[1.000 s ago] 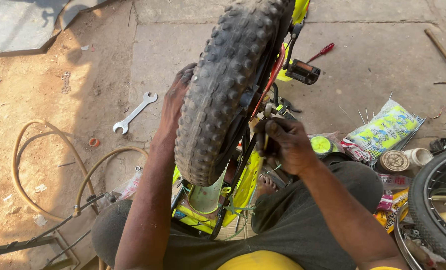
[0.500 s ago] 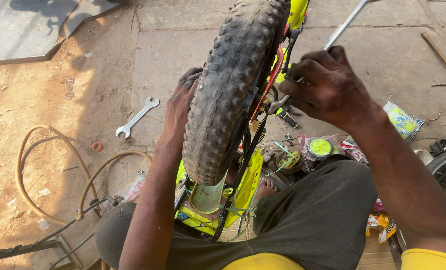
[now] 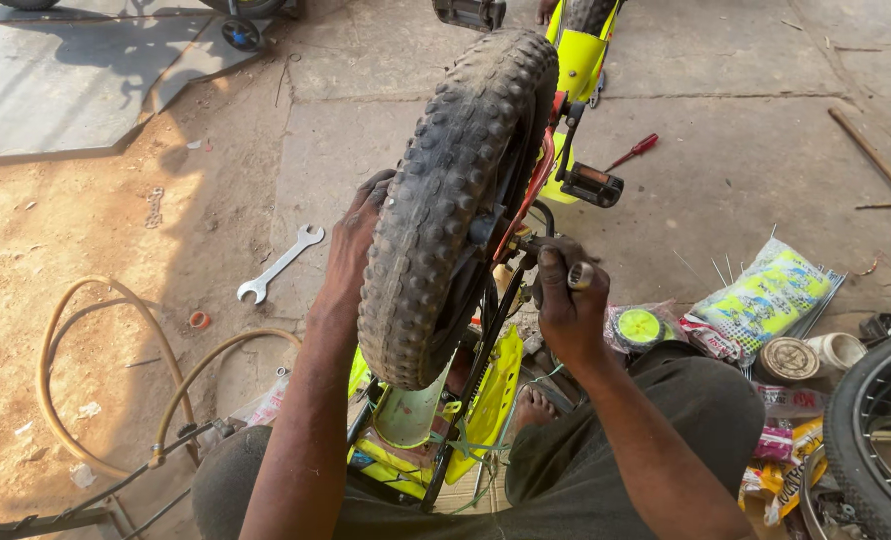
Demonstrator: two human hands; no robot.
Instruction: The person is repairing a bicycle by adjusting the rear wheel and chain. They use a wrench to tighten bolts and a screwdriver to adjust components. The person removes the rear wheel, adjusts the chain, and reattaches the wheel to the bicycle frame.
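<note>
Right hand [image 3: 565, 300] closed around a small metal tool at the hub of a knobbly black rubber bicycle tyre [image 3: 455, 200]; left hand [image 3: 357, 240] pressed flat against the tyre's far side.

The wheel belongs to an upturned neon-yellow child's bicycle [image 3: 470, 400] held between the seated person's knees; the tool's tip meets the axle area – its exact kind is too hidden to tell; the step looks like working the axle nut while the left hand steadies the wheel; the next move calls for a firm turn with the wheel braced; a silver open-ended spanner [image 3: 279, 264] lies on the concrete, well apart – a red-handled screwdriver [image 3: 633, 151] beyond the black pedal [image 3: 591, 184].
</note>
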